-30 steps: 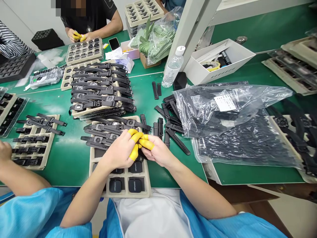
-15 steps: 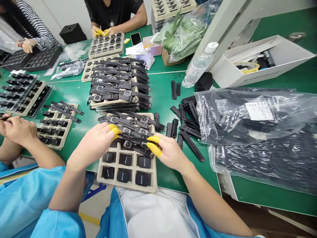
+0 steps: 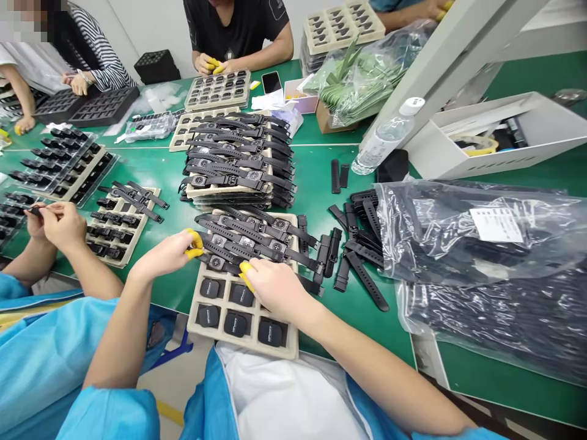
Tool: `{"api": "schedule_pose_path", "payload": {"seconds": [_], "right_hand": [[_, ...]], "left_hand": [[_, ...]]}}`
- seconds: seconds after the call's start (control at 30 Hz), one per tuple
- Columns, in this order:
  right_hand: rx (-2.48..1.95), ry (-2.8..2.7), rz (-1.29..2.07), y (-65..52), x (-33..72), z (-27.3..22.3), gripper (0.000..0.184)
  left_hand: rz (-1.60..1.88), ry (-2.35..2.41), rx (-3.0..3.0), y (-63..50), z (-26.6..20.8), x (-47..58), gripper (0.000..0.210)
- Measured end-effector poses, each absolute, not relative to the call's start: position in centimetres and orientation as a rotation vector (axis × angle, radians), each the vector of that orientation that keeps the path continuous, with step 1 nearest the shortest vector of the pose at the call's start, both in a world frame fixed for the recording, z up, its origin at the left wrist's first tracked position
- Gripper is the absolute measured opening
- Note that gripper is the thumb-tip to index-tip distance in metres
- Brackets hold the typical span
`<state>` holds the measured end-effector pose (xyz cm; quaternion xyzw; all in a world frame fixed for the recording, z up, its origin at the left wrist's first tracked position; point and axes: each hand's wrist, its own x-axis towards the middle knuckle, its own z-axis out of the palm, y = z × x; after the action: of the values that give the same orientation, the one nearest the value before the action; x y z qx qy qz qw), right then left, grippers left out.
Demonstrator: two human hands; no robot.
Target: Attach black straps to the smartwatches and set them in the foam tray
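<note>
A black smartwatch (image 3: 216, 263) with its straps spread lies across the beige tray (image 3: 290, 350), at the front of a row of similar watches (image 3: 247, 242). My left hand (image 3: 167, 256), with yellow finger covers, pinches at the left strap end. My right hand (image 3: 279, 290), also with yellow covers, has its thumb and finger closed at the right side of the same watch; the fingers partly hide the strap there. Square black watch bodies (image 3: 236, 323) sit in the near compartments. Loose black straps (image 3: 367, 281) lie to the right.
Behind the tray stands a tall stack of trays with watches (image 3: 233, 159). Bagged straps (image 3: 481, 293) cover the right side. A water bottle (image 3: 389, 137) and a white box (image 3: 504, 131) stand at back right. A co-worker's hands (image 3: 59, 223) work at left; others sit opposite.
The watch that both hands held over the tray is lower now, lying in line with the others. My left hand has shifted left relative to the tray, my right hand nearer and left.
</note>
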<state>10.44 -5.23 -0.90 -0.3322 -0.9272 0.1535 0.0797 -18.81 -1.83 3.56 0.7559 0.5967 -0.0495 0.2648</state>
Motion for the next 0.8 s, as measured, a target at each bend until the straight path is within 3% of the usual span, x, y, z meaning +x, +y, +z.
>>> {"api": "schedule_pose_path", "payload": {"seconds": [0.2,0.3,0.43,0.6,0.8], "right_hand": [[-1.047,-2.49,0.486,-1.5,15.0,-1.5,0.031],[-1.478,-2.173,0.356,1.8,20.2,-3.1,0.03],[-1.741,-2.184,0.316,4.1,25.8,-6.7,0.032],[-1.76,-2.241,0.435,3.8,27.1,-8.9,0.032],[-1.748,-2.15,0.392,4.2,26.6,-8.7,0.029]], "left_hand": [[-0.001,1.848,2.154,-3.3,2.6,-20.0,0.025],[0.139,1.973,2.159,-5.5,3.2,-18.6,0.026],[0.28,1.496,2.39,-8.5,3.0,-11.1,0.023],[-0.175,1.284,2.839,-10.8,1.3,-1.6,0.014],[-0.503,1.26,2.779,-11.2,1.7,-0.4,0.014]]}}
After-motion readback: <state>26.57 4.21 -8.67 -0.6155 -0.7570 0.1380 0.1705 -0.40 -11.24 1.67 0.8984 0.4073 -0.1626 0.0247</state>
